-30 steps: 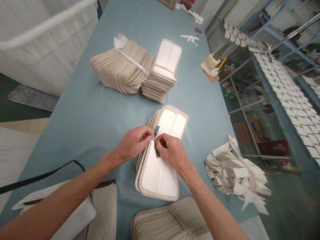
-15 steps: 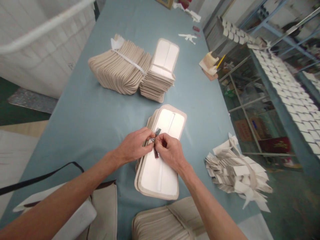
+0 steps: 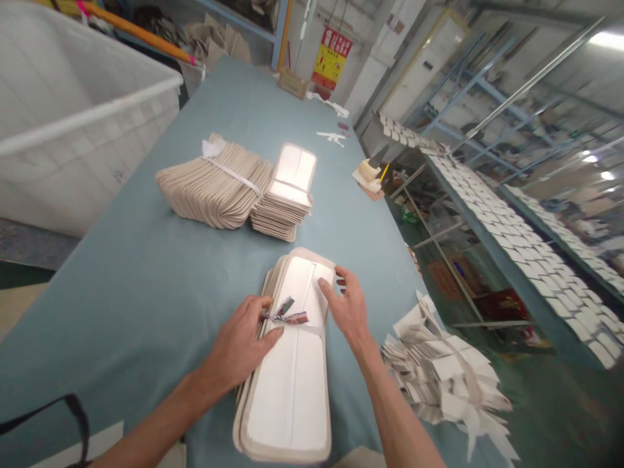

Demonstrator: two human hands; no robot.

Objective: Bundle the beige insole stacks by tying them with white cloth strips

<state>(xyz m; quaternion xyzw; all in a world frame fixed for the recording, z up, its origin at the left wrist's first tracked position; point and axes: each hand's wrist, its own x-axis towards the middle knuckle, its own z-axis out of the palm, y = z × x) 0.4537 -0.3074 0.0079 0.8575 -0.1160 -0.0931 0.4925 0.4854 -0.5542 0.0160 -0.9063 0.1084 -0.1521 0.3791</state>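
Note:
A stack of long beige pads with white faces (image 3: 292,377) lies in front of me on the blue-grey table (image 3: 146,260). A thin tie with a grey and red knot (image 3: 287,316) crosses its middle. My left hand (image 3: 241,344) rests on the stack's left side, fingers curled at the knot. My right hand (image 3: 346,305) lies on the stack's right upper part with fingers spread, holding nothing.
A tied bundle of beige pads (image 3: 212,188) and a loose stack (image 3: 287,195) sit farther back. A heap of white paper strips (image 3: 448,377) lies at the table's right edge. A white bin (image 3: 73,123) stands left, metal racks with white pieces (image 3: 487,201) right.
The camera has tilted up, showing more of the room. My right hand has let go of the knot and moved up onto the stack, fingers spread; my left hand stays by the knot.

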